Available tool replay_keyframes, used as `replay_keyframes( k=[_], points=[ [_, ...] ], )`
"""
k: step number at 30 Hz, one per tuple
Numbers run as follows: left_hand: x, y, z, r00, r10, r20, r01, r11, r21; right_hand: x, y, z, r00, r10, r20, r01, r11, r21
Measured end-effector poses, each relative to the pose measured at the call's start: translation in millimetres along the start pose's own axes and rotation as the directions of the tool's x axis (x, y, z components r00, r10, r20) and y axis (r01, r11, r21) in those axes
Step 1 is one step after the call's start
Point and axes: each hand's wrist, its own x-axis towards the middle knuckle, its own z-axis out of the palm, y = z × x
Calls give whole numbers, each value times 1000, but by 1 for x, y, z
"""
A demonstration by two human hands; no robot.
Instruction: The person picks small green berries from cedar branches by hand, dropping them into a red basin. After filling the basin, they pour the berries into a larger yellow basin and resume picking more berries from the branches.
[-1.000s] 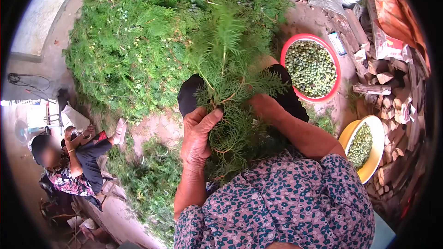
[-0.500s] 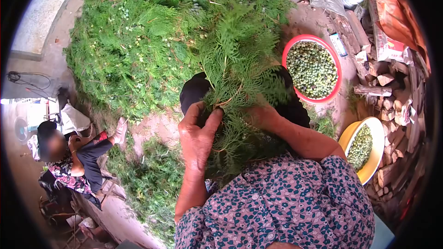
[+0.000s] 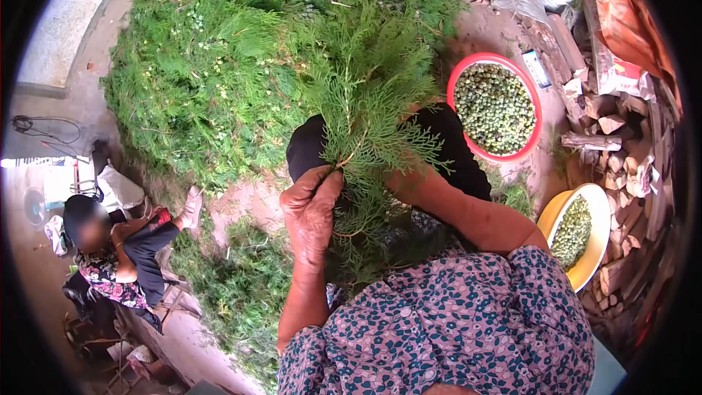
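Sprig (image 3: pixel 365 124) is held upright above the lap in the head view, with the left hand (image 3: pixel 311 208) pinching its stem. The right hand (image 3: pixel 409 179) is buried in foliage, so I can't tell its grip. I judge plenty remains: the red bowl (image 3: pixel 537 113) is full, the yellow bowl (image 3: pixel 545 212) partly, and the pile (image 3: pixel 219 66) is big. The left thumb has closed tighter than half a second ago.

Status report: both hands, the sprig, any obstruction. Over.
Left hand pinched shut on the green sprig. Right hand against same sprig, fingers buried in foliage, grip unclear. Nothing blocking; red basin stands clear, off to the right.
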Motion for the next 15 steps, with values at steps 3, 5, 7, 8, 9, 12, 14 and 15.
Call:
replay_keyframes(
  k=[3, 5, 7, 8, 9, 12, 14, 15],
  points=[
    [3, -1, -4, 996, -84, 40, 88, 990, -106, -12, 7, 13, 999, -15, 29, 15, 1000, 5],
    [5, -1, -7, 988, -137, 66, 146, 976, -164, -13, 5, 7, 999, -6, 40, 4, 999, 45],
    [8, 1, -9, 977, -194, 84, 208, 956, -205, -6, -1, -17, 999, 3, 51, -7, 997, 83],
    [9, 1, -10, 977, -194, 85, 208, 957, -204, 1, -6, -33, 993, 49, 104, -72, 971, 227],
    [10, 2, -12, 975, -200, 94, 215, 957, -195, 6, -9, -41, 983, 87, 161, -141, 921, 363],
    [10, -2, -10, 974, -207, 93, 223, 951, -215, 5, -21, -19, 949, 311, -60, -205, 747, 633],
    [9, 0, -6, 975, -207, 84, 221, 943, -247, 11, -27, -7, 930, 289, -226, -86, 771, 630],
    [7, 4, -4, 978, -198, 74, 209, 953, -221, 12, -34, -6, 890, 441, -119, -122, 480, 869]
  ],
)
